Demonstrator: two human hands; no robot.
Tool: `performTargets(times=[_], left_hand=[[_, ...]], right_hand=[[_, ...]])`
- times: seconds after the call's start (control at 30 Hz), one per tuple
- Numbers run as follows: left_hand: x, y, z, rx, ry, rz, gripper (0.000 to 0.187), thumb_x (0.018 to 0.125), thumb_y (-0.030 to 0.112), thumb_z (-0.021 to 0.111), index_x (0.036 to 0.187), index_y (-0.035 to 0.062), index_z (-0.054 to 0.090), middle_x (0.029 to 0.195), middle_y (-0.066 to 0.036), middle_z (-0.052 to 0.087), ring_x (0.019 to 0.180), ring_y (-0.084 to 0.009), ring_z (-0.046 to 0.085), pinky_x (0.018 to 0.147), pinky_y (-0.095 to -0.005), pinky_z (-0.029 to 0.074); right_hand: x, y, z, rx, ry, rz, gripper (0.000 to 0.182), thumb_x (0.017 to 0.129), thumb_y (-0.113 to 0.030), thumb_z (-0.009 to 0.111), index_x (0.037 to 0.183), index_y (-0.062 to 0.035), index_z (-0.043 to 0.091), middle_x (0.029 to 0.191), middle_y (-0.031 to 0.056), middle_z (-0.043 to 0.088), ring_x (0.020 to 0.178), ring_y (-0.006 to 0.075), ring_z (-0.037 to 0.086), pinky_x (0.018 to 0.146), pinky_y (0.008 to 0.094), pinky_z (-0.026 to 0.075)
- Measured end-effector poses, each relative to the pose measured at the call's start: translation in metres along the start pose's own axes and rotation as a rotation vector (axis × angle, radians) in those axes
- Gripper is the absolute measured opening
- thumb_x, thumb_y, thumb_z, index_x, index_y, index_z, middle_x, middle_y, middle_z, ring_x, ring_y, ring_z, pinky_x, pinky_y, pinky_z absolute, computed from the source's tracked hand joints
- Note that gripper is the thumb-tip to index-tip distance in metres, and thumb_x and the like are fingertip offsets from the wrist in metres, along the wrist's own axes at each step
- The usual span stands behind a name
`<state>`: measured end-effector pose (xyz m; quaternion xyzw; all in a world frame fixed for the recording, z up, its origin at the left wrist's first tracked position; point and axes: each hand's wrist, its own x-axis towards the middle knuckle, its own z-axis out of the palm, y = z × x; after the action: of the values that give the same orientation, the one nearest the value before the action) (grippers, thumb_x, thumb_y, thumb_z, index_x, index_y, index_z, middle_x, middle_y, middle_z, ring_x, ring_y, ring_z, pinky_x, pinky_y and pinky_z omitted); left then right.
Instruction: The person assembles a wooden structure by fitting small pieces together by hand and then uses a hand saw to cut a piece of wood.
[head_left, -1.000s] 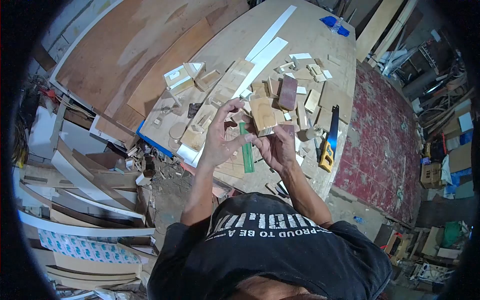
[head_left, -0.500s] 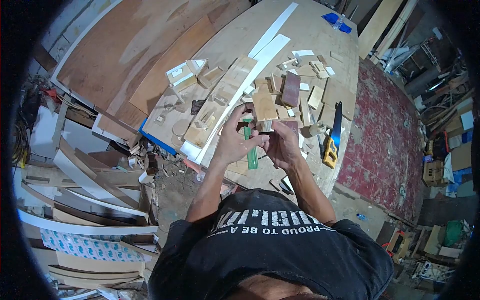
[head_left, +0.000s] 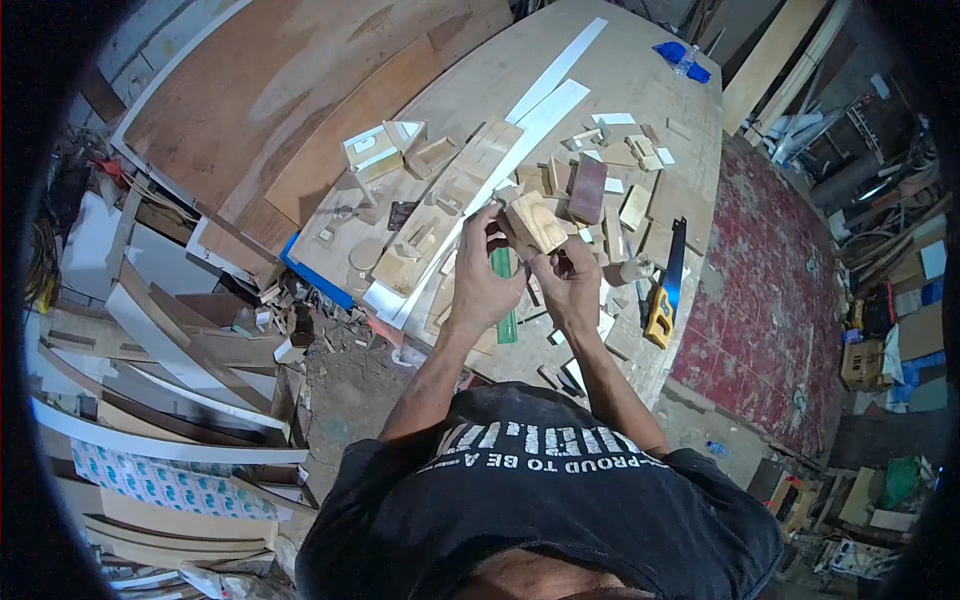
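My left hand (head_left: 480, 280) and my right hand (head_left: 570, 285) are raised together above the workbench (head_left: 650, 70), both holding a small light wooden block (head_left: 535, 222). The left fingers pinch its left side, the right fingers grip its lower right edge. A green ruler (head_left: 503, 300) lies on the bench just below the hands. Behind the block sit a dark reddish wood piece (head_left: 587, 188) and several small offcuts (head_left: 630, 150).
A hand saw with a yellow handle (head_left: 662, 290) lies at the bench's right edge. Long white strips (head_left: 545, 95) run diagonally across the bench. Small open wooden boxes (head_left: 375, 150) stand at left. Plywood sheets (head_left: 270, 110) lean to the left, boards pile on the floor (head_left: 170, 350), a red floor at right.
The block has been turned in my hands, tilting from flat-faced to angled. Both hands stayed close together, shifting slightly on the block; the view moved a little.
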<state>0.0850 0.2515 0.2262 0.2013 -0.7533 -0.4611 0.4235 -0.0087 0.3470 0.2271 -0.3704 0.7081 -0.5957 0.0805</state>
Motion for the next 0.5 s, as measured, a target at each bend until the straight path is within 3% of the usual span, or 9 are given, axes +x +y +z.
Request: performTargets(times=[0.07,0.1,0.17,0.2,0.3,0.37,0.43,0.5], left_hand=[[-0.001,0.006,0.003,-0.486,0.146,-0.051,0.066,0.076,-0.003,0.075,0.133,-0.0016,0.042,0.121,-0.012,0.057,0.105,-0.019,0.061,0.091,-0.0314,0.05],[-0.003,0.0,0.0,-0.486,0.149,-0.048,0.066,0.076,-0.003,0.075,0.133,-0.0016,0.042,0.121,-0.012,0.057,0.105,-0.019,0.061,0.091,-0.0314,0.05],[-0.012,-0.024,-0.005,-0.882,0.0,-0.379,0.044,0.087,0.001,0.067,0.128,-0.0006,0.051,0.116,-0.009,0.062,0.1,-0.0163,0.062,0.088,-0.03,0.051],[-0.017,-0.025,-0.003,-0.837,-0.009,-0.452,0.028,0.094,0.006,0.061,0.122,-0.0011,0.058,0.109,-0.008,0.066,0.096,-0.0149,0.064,0.087,-0.0291,0.052],[-0.022,-0.028,0.006,-0.905,0.059,-0.629,0.028,0.094,0.008,0.062,0.12,-0.0028,0.059,0.108,-0.008,0.067,0.093,-0.0147,0.065,0.085,-0.0287,0.053],[-0.02,-0.025,0.01,-0.89,0.102,-0.656,0.028,0.094,0.001,0.057,0.121,-0.0061,0.058,0.109,-0.01,0.066,0.092,-0.0164,0.066,0.083,-0.0291,0.054],[-0.018,-0.018,0.011,-0.874,0.153,-0.677,0.029,0.091,-0.006,0.051,0.12,-0.0088,0.057,0.107,-0.013,0.066,0.091,-0.018,0.066,0.083,-0.0295,0.055],[-0.017,-0.017,0.015,-0.869,0.182,-0.685,0.031,0.09,-0.009,0.048,0.12,-0.0099,0.056,0.107,-0.014,0.066,0.091,-0.0187,0.066,0.083,-0.0297,0.055]], right_hand=[[0.0,0.008,0.002,0.04,0.02,-0.007,0.025,0.083,-0.011,0.074,0.105,-0.0009,0.068,0.081,-0.0037,0.05,0.07,0.0055,0.043,0.061,0.0218,0.036],[0.0,0.009,0.003,0.078,0.041,-0.012,0.027,0.082,-0.012,0.075,0.106,-0.0012,0.069,0.08,-0.0033,0.051,0.069,0.0053,0.043,0.06,0.0215,0.036],[-0.003,0.002,0.005,0.018,0.063,-0.05,0.027,0.081,-0.012,0.075,0.105,-0.0013,0.069,0.081,-0.0013,0.054,0.069,0.0063,0.045,0.061,0.0222,0.038],[-0.004,-0.001,0.006,-0.041,0.087,-0.086,0.027,0.081,-0.012,0.076,0.105,-0.0014,0.07,0.081,0.0007,0.057,0.069,0.0074,0.047,0.061,0.0229,0.04],[-0.006,0.005,0.009,-0.167,0.055,-0.195,0.026,0.081,-0.012,0.076,0.104,-0.0009,0.07,0.086,0.006,0.063,0.071,0.0111,0.054,0.064,0.0248,0.044],[-0.008,0.009,0.015,-0.161,0.065,-0.191,0.025,0.08,-0.011,0.076,0.102,-0.0005,0.07,0.09,0.0099,0.065,0.072,0.015,0.058,0.065,0.0278,0.047],[-0.008,0.014,0.018,-0.157,0.088,-0.257,0.025,0.075,-0.003,0.073,0.1,-0.0008,0.07,0.09,0.0147,0.063,0.072,0.0249,0.06,0.063,0.0348,0.049],[-0.008,0.018,0.019,-0.188,0.095,-0.276,0.024,0.077,-0.005,0.074,0.1,-0.0003,0.07,0.092,0.0139,0.065,0.071,0.0221,0.061,0.064,0.0331,0.049]])
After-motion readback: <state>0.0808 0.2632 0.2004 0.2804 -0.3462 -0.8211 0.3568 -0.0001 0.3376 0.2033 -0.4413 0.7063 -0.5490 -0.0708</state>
